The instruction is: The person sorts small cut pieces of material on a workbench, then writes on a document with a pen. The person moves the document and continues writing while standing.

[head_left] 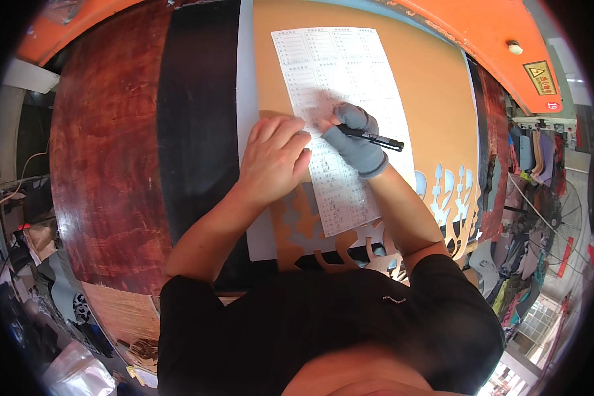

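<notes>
"Where is the black pen (376,138)?"

"In the right hand (358,152), over the printed white sheet (340,66). That hand wears a grey glove leaving the fingertips bare, and its fingers are closed around the barrel."

"Which way does it point?"

"Its long axis slants across the picture. The end in view points to the right and a little toward the person, stopping close to the sheet's right edge. The other end runs up and left among the fingers; I can't make it out."

"And the left hand (274,157)?"

"Bare, palm down, fingers slightly bent, with no object visible in its grasp. The fingertips reach the sheet's left edge; I can't tell how hard they press."

"How does the sheet lie?"

"Lengthwise, away from the person, its near end swung slightly right. It's on an orange-brown board (435,92) with shapes cut out along the near side."

"What's around it?"

"A black strip (195,125) to the left, then the bench's (105,145) reddish wood. Orange machinery (485,46) stands at the far right."
</notes>
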{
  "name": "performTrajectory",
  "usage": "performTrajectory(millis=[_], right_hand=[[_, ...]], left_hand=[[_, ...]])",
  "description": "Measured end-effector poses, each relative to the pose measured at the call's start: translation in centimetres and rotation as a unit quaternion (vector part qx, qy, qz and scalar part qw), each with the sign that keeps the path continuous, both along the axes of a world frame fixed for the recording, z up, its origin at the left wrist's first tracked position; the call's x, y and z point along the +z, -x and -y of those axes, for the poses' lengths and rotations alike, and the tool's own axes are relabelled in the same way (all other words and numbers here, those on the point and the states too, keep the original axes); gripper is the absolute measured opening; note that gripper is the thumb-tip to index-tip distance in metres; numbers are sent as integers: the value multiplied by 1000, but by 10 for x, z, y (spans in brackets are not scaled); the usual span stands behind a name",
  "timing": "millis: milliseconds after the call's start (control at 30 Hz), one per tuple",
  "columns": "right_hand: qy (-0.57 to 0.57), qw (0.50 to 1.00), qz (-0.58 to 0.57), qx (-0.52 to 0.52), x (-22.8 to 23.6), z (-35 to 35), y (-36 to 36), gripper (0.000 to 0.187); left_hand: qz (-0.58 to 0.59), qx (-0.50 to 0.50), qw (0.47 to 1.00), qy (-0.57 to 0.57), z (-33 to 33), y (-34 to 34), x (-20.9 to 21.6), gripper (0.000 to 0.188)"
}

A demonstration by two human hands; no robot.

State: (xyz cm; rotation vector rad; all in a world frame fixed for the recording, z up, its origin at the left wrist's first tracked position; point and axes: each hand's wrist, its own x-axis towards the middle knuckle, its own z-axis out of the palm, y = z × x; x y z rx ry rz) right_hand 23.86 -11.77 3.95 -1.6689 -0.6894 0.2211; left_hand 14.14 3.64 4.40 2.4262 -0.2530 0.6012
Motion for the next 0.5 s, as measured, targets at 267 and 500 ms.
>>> performTrajectory(millis=[267, 500], right_hand=[[39, 998, 48, 9, 0, 2, -3, 13], [47, 995, 85, 14, 1, 2, -3, 10]], left_hand=[[-9, -1, 1000, -2, 0, 0, -1, 20], [-13, -1, 1000, 0, -1, 0, -1, 20]])
